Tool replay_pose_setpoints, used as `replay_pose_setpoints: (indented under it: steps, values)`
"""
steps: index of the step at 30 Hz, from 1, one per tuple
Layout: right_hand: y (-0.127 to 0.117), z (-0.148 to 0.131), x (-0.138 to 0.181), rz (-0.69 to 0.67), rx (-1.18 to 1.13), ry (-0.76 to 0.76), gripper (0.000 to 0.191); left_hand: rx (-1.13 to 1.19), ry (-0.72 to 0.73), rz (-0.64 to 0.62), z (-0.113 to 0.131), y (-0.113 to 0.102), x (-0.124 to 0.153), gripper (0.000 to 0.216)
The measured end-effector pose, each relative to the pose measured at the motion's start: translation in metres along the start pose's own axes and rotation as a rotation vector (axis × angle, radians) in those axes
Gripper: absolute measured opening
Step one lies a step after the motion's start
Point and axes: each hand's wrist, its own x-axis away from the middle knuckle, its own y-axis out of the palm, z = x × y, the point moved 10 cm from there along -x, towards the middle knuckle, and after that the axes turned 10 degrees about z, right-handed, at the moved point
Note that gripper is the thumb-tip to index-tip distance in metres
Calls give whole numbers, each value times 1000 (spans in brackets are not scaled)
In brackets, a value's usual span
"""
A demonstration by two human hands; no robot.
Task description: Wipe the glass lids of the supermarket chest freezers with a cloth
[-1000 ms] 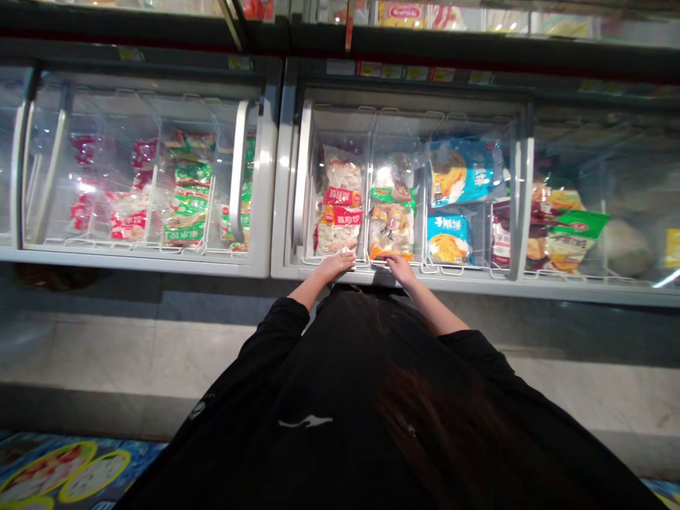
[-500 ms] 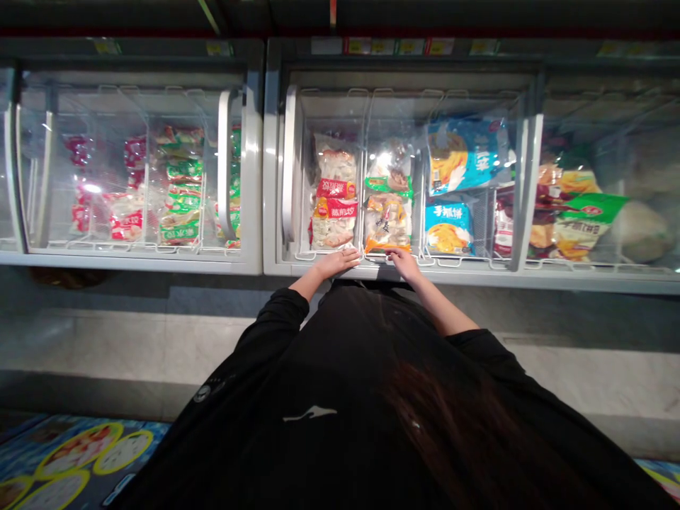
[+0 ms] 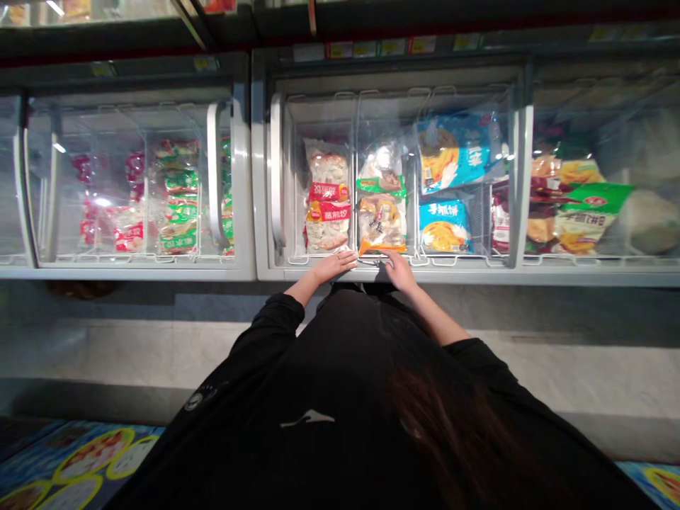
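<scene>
My left hand (image 3: pixel 334 265) lies flat on the front rim of a chest freezer (image 3: pixel 451 275), its fingers stretched to the right. At its fingertips is a small pale patch I cannot make out. My right hand (image 3: pixel 399 270) is at the same rim, finger and thumb apart, nothing visible between them. Just beyond its fingertips lies a clear food bag with an orange bottom edge (image 3: pixel 381 225), seen in a wire basket; whether they touch is unclear. Left of that bag, beyond my left hand, are frozen food bags with red labels (image 3: pixel 328 212).
Blue bags (image 3: pixel 445 225) lie in the basket to the right, and a green-topped bag (image 3: pixel 589 212) farther right. A white lid handle (image 3: pixel 276 170) stands at the left. Another freezer section (image 3: pixel 127 263) adjoins it. Price tags (image 3: pixel 393 47) line the back edge.
The view has shifted slightly, showing more of the upper shelf. My right hand's finger and thumb show more apart; my left hand stays flat on the rim. The bags look unmoved.
</scene>
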Motion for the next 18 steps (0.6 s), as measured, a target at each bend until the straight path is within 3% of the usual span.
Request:
replay_pose_setpoints:
  steps: [8, 15, 18]
  values:
    - [-2, -37, -5, 31, 128, -199, 48, -183, 1, 122, -15, -28, 38, 29]
    - [-7, -34, -15, 79, 244, -215, 49, -280, 6, 287, -2, -9, -9, 36]
    - [-15, -29, -23, 100, 277, -209, 49, -299, 1, 315, 1, -6, -15, 37]
